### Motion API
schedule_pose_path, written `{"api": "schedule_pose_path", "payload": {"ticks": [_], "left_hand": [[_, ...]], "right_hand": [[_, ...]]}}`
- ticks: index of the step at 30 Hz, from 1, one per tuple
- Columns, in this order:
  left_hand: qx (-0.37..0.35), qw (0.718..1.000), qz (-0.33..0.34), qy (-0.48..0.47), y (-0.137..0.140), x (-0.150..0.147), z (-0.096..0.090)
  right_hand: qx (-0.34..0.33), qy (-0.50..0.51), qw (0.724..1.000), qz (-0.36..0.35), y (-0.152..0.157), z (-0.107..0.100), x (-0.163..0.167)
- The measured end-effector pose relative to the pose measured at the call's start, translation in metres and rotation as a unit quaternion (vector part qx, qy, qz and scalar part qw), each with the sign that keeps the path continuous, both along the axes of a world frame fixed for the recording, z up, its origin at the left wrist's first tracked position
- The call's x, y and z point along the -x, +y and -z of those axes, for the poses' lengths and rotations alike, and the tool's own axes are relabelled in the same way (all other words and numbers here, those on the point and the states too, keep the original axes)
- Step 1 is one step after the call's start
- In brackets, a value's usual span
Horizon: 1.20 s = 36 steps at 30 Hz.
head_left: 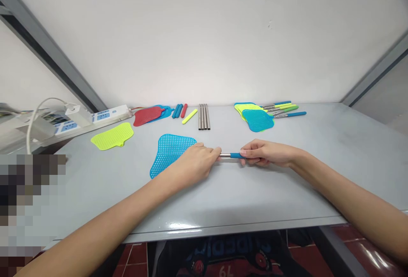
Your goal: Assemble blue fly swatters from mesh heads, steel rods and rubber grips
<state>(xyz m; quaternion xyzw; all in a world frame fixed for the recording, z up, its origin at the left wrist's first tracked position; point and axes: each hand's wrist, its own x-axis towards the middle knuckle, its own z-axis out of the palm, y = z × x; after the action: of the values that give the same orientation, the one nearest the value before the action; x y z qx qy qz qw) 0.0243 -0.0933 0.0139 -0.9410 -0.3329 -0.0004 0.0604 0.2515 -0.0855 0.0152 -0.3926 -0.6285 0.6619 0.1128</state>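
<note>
A fly swatter with a blue perforated head (pixel 174 151) is held level just over the grey table, between both hands. My left hand (pixel 199 160) is closed around its metal rod (pixel 225 155) close to the head, covering the joint there. At the other end, my right hand (pixel 264 152) pinches the blue handle grip (pixel 236 155); part of the grip is hidden by the fingers. A short stretch of rod shows between the two hands.
Behind lie metal rods (pixel 204 117), a yellow grip (pixel 190 116), a red grip (pixel 184 111) and blue grips (pixel 177 111). A yellow swatter head (pixel 113 136) and a red one (pixel 148 116) lie left, near a power strip (pixel 105 115). Several swatters (pixel 258 120) are piled back right.
</note>
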Motion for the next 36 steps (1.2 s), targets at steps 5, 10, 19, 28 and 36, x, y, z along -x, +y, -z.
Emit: {"api": "schedule_pose_path", "payload": {"ticks": [5, 10, 19, 28, 36], "left_hand": [[-0.02, 1.0, 0.012, -0.011, -0.003, -0.001, 0.0], [-0.072, 0.997, 0.026, -0.004, -0.007, -0.001, 0.002], [-0.102, 0.994, 0.025, -0.019, -0.013, -0.006, 0.001], [-0.063, 0.998, -0.004, -0.027, -0.013, -0.014, -0.002], [-0.007, 0.998, -0.023, -0.063, -0.01, -0.011, 0.002]], "right_hand": [[0.174, 0.056, 0.983, 0.025, -0.002, 0.001, 0.001], [0.336, 0.107, 0.936, -0.002, 0.004, 0.006, -0.004], [0.365, 0.117, 0.923, -0.04, 0.012, 0.01, -0.009], [0.197, 0.075, 0.977, -0.01, 0.012, 0.007, -0.01], [0.123, 0.021, 0.992, 0.016, 0.005, 0.003, -0.003]]}}
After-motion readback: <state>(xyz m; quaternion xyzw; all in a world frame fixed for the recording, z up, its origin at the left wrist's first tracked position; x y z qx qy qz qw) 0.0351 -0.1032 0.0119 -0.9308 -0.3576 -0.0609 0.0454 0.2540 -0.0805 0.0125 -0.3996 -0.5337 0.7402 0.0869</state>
